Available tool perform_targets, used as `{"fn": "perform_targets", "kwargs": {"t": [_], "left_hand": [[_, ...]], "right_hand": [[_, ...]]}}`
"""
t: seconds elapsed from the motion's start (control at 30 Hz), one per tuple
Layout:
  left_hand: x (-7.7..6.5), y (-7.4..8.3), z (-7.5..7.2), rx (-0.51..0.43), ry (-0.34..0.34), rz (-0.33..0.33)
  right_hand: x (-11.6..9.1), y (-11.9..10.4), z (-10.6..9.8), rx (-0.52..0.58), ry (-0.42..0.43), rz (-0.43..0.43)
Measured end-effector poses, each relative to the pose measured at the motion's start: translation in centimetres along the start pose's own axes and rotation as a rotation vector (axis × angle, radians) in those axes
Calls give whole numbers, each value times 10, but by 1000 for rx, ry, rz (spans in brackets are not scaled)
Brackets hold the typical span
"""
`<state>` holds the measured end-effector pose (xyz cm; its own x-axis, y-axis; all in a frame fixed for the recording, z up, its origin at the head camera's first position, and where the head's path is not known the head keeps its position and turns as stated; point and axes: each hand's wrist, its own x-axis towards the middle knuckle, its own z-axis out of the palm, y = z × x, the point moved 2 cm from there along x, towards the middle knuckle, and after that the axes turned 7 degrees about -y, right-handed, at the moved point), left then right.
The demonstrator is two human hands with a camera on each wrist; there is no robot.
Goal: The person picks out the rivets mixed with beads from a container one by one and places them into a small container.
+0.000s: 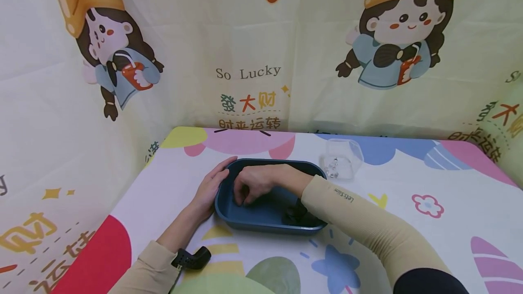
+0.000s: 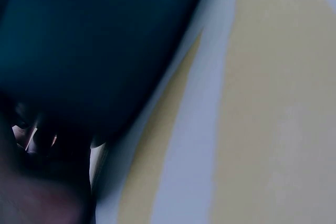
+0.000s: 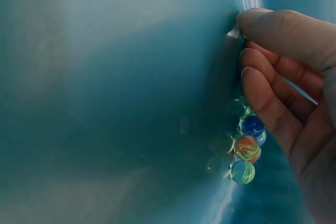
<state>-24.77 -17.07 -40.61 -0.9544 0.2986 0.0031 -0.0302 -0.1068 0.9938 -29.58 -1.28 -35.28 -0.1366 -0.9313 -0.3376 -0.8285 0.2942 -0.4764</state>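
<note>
A dark blue rectangular basin (image 1: pixel 261 228) with rounded corners stands on the table. My left hand (image 1: pixel 212 187) rests against the basin's left end, fingers stretched along the outer wall up to the rim. In the left wrist view the basin's outer side (image 2: pixel 94 51) fills the upper left, and that hand is dark and blurred. My right hand (image 1: pixel 255 182) reaches down inside the basin near its left end. Its thumb and fingers (image 3: pixel 257 85) bend toward each other by the wall; I cannot tell whether anything is between the tips. Several coloured glass marbles (image 3: pixel 245 147) lie just below them.
A clear plastic box (image 1: pixel 345 157) with a few clear marbles (image 1: pixel 333 169) in it stands behind the basin to the right. The right forearm crosses the basin's right end. A patterned cloth (image 1: pixel 253 35) hangs behind the table.
</note>
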Motion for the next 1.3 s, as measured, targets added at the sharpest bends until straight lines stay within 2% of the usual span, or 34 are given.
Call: {"fn": "perform_targets", "kwargs": {"t": [0.3, 0.57, 0.8, 1.3], "left_hand": [[1, 0, -1, 6, 1, 1], [1, 0, -1, -6, -11, 10], [2, 1, -2, 18, -3, -6], [6, 0, -4, 26, -1, -9]], "right_hand": [[1, 0, 0, -4, -21, -16], [0, 1, 0, 19, -37, 25], [-4, 7, -4, 105, 13, 48], [-16, 4, -23, 174, 145, -25]]}}
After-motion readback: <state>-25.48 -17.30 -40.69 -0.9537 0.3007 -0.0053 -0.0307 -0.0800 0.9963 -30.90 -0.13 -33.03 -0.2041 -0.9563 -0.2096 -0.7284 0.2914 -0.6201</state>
